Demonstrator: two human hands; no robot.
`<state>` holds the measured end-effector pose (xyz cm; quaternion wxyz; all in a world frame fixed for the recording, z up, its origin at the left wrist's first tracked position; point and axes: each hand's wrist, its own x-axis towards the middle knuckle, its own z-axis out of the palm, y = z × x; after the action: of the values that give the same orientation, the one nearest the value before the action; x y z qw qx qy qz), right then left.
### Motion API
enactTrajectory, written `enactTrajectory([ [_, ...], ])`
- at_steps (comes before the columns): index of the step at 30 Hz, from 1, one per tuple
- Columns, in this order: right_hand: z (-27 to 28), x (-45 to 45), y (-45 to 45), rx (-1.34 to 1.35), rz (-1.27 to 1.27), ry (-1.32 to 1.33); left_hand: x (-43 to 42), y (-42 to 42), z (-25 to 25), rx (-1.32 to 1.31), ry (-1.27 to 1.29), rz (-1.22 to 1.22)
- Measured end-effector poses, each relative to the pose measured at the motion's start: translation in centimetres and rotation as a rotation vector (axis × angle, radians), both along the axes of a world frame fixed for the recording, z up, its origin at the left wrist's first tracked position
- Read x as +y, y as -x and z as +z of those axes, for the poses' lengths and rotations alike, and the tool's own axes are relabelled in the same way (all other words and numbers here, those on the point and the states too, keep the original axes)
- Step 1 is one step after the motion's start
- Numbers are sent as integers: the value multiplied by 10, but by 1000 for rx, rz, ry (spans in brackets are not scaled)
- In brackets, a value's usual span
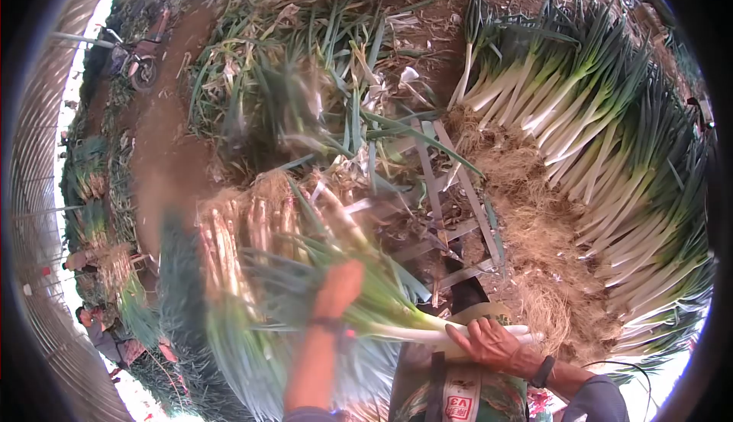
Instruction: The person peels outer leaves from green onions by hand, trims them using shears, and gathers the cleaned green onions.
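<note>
My right hand [492, 342] is closed around the white stalks of long green onions [416, 334], just above their hairy roots. The onions lie across my lap, with their green leaves fanning up and to the left. My left hand [340, 285] is over those leaves, smeared by motion, so its fingers cannot be made out. Left of it, a bundle of unpeeled green onions [221, 258] has brownish outer skins and roots at the top. An apron or bag with a red label [458, 407] shows below my right hand.
Many cleaned green onions [580, 120] lie in a long curved row on the right, roots inward. A metal frame [466, 185] stands ahead. Stripped leaves [290, 94] heap up at centre. A motorbike [143, 63] and a person [103, 338] are at far left.
</note>
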<state>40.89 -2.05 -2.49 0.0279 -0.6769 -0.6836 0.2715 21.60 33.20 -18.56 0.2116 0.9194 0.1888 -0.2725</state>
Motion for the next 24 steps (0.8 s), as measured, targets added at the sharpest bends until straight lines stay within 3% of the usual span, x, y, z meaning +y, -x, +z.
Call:
enactTrajectory([
  [4,-4,0,1,-6,-16,9,5,-8,36,-104,-23,-117],
  [7,0,5,-1,-22,10,16,5,-31,71,163,10,-146],
  [10,-5,6,1,-25,20,64,4,-31,68,279,56,-223],
  [12,-8,7,2,-28,29,105,1,8,31,45,241,-243],
  [14,-10,9,3,-7,-25,47,-24,-35,67,348,264,-226],
  [17,-13,11,5,0,-50,25,-59,-25,52,110,481,-169],
  [20,-15,11,9,-13,-46,49,-98,-24,58,3,350,-368],
  [23,-14,8,11,-21,-40,47,-105,-17,65,-53,385,-111],
  [24,-13,8,12,-21,-39,41,-103,-15,68,43,352,-148],
])
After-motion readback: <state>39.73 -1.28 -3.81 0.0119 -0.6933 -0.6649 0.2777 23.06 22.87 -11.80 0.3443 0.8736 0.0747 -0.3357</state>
